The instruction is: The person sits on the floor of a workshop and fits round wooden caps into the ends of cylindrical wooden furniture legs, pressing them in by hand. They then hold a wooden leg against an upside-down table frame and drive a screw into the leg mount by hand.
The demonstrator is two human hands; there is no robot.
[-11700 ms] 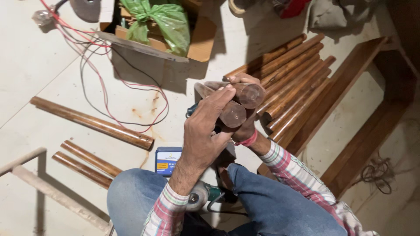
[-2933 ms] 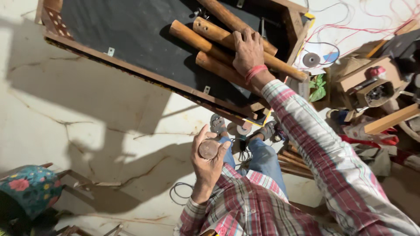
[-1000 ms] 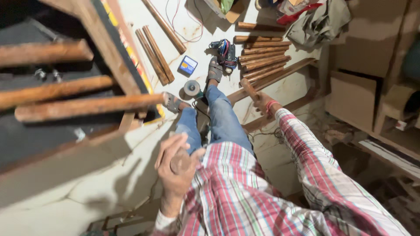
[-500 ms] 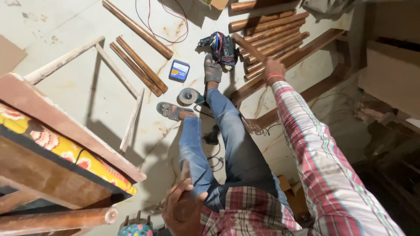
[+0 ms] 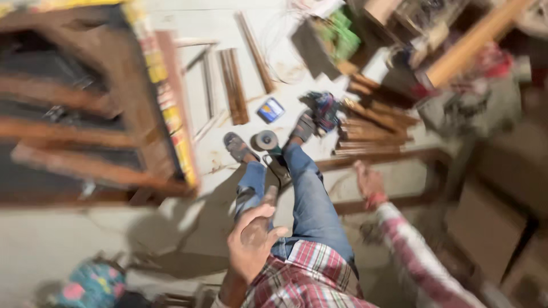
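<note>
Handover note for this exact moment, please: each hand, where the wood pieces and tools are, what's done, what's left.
Left hand: raised over the lap, fingers curled; the frame is too blurred to tell if it holds anything.
Right hand: stretched out to the right, low near the long wooden frame, apparently empty.
Round wooden rods: a stack lies past the right foot; several more lie across the dark frame on the left.
Angle grinder sits between the feet; a small blue box lies beyond it.
Done: some rods already on the dark frame.
Left: the floor stack still lies unmoved.
</note>
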